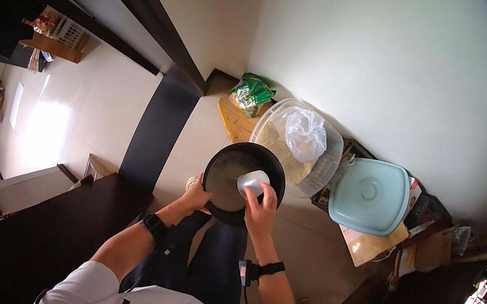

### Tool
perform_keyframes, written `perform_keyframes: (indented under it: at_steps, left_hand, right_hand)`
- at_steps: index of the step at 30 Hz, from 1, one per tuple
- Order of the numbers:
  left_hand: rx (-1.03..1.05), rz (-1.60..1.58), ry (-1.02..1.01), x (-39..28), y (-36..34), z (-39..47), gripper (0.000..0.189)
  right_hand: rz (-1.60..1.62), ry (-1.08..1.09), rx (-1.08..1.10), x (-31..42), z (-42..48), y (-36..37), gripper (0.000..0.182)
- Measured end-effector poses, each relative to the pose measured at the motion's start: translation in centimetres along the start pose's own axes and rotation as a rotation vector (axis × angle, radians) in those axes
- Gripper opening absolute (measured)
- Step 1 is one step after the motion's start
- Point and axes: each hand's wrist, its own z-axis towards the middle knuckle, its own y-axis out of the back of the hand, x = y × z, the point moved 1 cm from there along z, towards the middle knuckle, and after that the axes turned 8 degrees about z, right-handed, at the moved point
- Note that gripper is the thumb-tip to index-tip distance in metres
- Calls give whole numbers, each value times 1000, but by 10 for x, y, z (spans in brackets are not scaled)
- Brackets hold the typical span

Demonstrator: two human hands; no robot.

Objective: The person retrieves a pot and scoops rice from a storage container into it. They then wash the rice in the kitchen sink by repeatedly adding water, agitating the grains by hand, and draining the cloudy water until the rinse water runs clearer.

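Observation:
My left hand [196, 198] grips the left rim of a round black pot [237, 218], which is in front of my legs. Pale grains, apparently rice [224, 189], cover much of its bottom. Between the thumb and fingers of my right hand [259, 211] is a small white cup [252, 180], tilted inside the pot. Just beyond the pot stands a clear plastic bin [325, 178] holding similar pale grains [273, 140]. A crumpled clear plastic bag [306, 135] lies on top of them.
A light blue plastic lid [369, 196] rests on boxes right of the bin. Behind the pot, a green printed bag [252, 93] sits on cardboard [240, 125]. A dark table [58, 223] is at my left, near a dark floor strip [162, 125]. The wall [377, 77] rises behind the bin.

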Motion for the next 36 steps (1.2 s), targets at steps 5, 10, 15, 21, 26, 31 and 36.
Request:
perform_keyframes:
  at_steps: [5,10,15,21,26,31,36]
  left_hand:
    - [7,-50,14,12,-19,-9,75]
    - [-37,-71,92,5,-44,-12,70]
    - [-50,-77,130,18,-53,4,70]
    - [-146,-161,68,-2,-60,-23,71]
    - [-188,-191,99,-1,-56,-33,74]
    - [-232,-240,145,17,-49,-31,75]
    - [-278,-290,196,26,-49,-32,74]
  right_hand:
    - [45,168,163,-9,-16,7,35]
    - [246,-126,133,-26,1,21,41]
    - [1242,-826,-37,-85,-2,21,44]
    - [816,-882,-240,-201,0,38,43]
    - [166,-641,6,-281,23,23,64]
    - [119,-507,17,-287,115,-18,66]
    - [-300,-261,841,-264,94,-57,64]
